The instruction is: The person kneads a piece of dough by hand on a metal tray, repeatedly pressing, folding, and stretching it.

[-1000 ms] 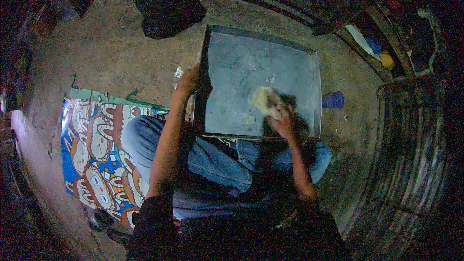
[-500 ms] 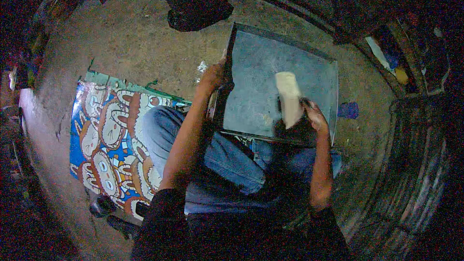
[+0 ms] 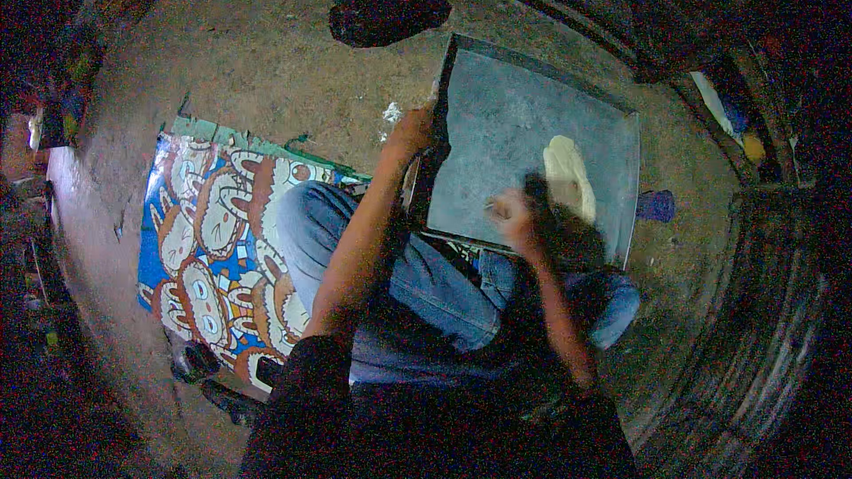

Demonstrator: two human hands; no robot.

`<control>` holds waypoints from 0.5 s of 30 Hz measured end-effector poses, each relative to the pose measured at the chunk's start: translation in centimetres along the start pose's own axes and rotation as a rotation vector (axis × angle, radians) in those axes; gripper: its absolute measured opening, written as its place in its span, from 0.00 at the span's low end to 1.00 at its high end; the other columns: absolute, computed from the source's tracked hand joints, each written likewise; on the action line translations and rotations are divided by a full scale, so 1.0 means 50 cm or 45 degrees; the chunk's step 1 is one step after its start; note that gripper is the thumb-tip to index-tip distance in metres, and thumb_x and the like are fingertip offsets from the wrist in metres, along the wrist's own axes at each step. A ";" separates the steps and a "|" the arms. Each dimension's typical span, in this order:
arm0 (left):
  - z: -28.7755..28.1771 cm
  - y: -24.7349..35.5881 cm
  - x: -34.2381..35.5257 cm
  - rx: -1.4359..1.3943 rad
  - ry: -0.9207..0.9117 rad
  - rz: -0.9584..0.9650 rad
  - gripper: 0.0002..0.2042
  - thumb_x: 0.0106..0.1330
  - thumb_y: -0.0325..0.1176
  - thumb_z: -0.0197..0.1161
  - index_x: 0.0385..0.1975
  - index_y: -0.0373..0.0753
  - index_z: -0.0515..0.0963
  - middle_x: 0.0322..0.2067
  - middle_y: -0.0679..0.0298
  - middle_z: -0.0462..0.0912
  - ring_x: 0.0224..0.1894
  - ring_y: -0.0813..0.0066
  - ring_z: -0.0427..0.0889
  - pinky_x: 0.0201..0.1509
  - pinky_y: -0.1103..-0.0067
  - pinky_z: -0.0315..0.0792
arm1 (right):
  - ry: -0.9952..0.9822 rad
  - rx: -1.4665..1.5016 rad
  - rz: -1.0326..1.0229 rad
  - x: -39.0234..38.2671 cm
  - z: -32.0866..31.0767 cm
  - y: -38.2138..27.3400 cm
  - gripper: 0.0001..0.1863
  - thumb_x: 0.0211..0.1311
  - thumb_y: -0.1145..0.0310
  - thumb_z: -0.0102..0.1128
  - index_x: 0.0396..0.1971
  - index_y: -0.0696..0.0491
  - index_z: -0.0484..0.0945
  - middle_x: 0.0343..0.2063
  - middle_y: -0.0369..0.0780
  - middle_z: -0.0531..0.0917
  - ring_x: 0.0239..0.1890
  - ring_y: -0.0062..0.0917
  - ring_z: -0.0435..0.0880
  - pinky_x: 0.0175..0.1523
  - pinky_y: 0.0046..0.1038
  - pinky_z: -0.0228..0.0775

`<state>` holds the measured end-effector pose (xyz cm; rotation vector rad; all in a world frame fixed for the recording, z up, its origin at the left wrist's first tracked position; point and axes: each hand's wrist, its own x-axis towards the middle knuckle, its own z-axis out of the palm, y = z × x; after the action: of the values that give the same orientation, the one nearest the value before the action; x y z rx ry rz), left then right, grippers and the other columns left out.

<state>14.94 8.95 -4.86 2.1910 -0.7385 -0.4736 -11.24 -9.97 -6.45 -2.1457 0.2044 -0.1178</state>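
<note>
The left hand (image 3: 413, 131) is clamped on the left edge of the metal tray (image 3: 497, 115), the blurred right hand (image 3: 517, 217), grip unclear, is over its near half, and a pale yellow strip (image 3: 568, 176) lies toward its right edge, with room at far left.

The right hand (image 3: 516, 217) has moved left of the pale piece (image 3: 565, 170), now farther right in the tray (image 3: 497, 106).
</note>
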 end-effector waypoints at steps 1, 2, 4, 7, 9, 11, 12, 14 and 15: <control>-0.005 0.004 -0.004 0.041 0.015 -0.045 0.21 0.53 0.30 0.61 0.49 0.38 0.72 0.39 0.43 0.81 0.45 0.42 0.79 0.46 0.58 0.74 | -0.235 0.069 -0.007 0.011 0.033 -0.098 0.09 0.52 0.73 0.65 0.34 0.56 0.82 0.32 0.41 0.80 0.33 0.27 0.82 0.37 0.27 0.75; -0.014 -0.006 -0.011 0.111 0.045 -0.039 0.21 0.53 0.30 0.62 0.49 0.38 0.72 0.39 0.43 0.81 0.45 0.41 0.79 0.46 0.58 0.74 | -0.344 -0.059 -0.104 0.031 0.040 -0.212 0.11 0.51 0.72 0.65 0.36 0.57 0.81 0.32 0.42 0.80 0.33 0.29 0.81 0.39 0.28 0.76; -0.015 0.005 -0.009 0.232 0.078 0.013 0.21 0.54 0.31 0.62 0.50 0.39 0.71 0.38 0.42 0.81 0.44 0.41 0.79 0.45 0.58 0.75 | -0.421 -0.202 -0.188 0.051 0.067 -0.269 0.15 0.50 0.71 0.67 0.39 0.57 0.81 0.34 0.44 0.80 0.35 0.34 0.82 0.43 0.30 0.76; -0.012 0.043 0.001 0.251 -0.057 -0.114 0.22 0.54 0.32 0.62 0.50 0.39 0.71 0.37 0.42 0.81 0.43 0.41 0.80 0.44 0.57 0.75 | -0.384 -0.243 -0.184 0.064 0.132 -0.206 0.20 0.48 0.68 0.69 0.43 0.57 0.80 0.40 0.47 0.80 0.40 0.39 0.81 0.49 0.34 0.75; -0.014 0.035 -0.011 0.166 0.002 -0.023 0.20 0.55 0.32 0.61 0.50 0.39 0.71 0.37 0.41 0.81 0.43 0.41 0.80 0.44 0.57 0.75 | -0.380 -0.289 -0.207 0.076 0.147 -0.213 0.23 0.47 0.67 0.70 0.45 0.58 0.78 0.45 0.50 0.80 0.45 0.41 0.81 0.53 0.36 0.73; -0.014 0.013 -0.010 0.106 0.039 0.025 0.19 0.57 0.32 0.59 0.50 0.39 0.72 0.37 0.41 0.81 0.42 0.40 0.80 0.43 0.56 0.74 | -0.451 -0.337 -0.201 0.078 0.151 -0.217 0.23 0.47 0.68 0.70 0.46 0.59 0.78 0.49 0.51 0.78 0.49 0.42 0.79 0.57 0.36 0.70; -0.013 0.025 -0.008 0.084 0.036 0.033 0.19 0.57 0.31 0.59 0.50 0.40 0.72 0.37 0.41 0.81 0.41 0.40 0.80 0.43 0.56 0.74 | -0.481 -0.366 -0.188 0.079 0.147 -0.215 0.24 0.48 0.68 0.69 0.46 0.60 0.78 0.50 0.52 0.77 0.51 0.42 0.78 0.58 0.36 0.69; -0.003 0.052 -0.009 0.111 0.028 0.009 0.20 0.58 0.30 0.56 0.52 0.40 0.71 0.36 0.42 0.81 0.40 0.40 0.81 0.43 0.57 0.74 | -0.362 -0.424 -0.237 0.066 0.141 -0.213 0.18 0.49 0.69 0.68 0.42 0.57 0.79 0.46 0.50 0.80 0.48 0.41 0.80 0.55 0.36 0.72; -0.008 0.036 -0.010 0.089 0.042 0.017 0.21 0.58 0.30 0.56 0.53 0.39 0.71 0.36 0.42 0.82 0.40 0.40 0.81 0.43 0.57 0.74 | -0.426 -0.336 -0.125 0.077 0.135 -0.227 0.16 0.49 0.69 0.67 0.40 0.56 0.80 0.43 0.49 0.81 0.46 0.40 0.81 0.52 0.35 0.73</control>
<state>14.15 8.50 -3.21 2.2520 -0.7616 -0.4095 -5.23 0.95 -0.64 -2.3982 -0.0859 0.2228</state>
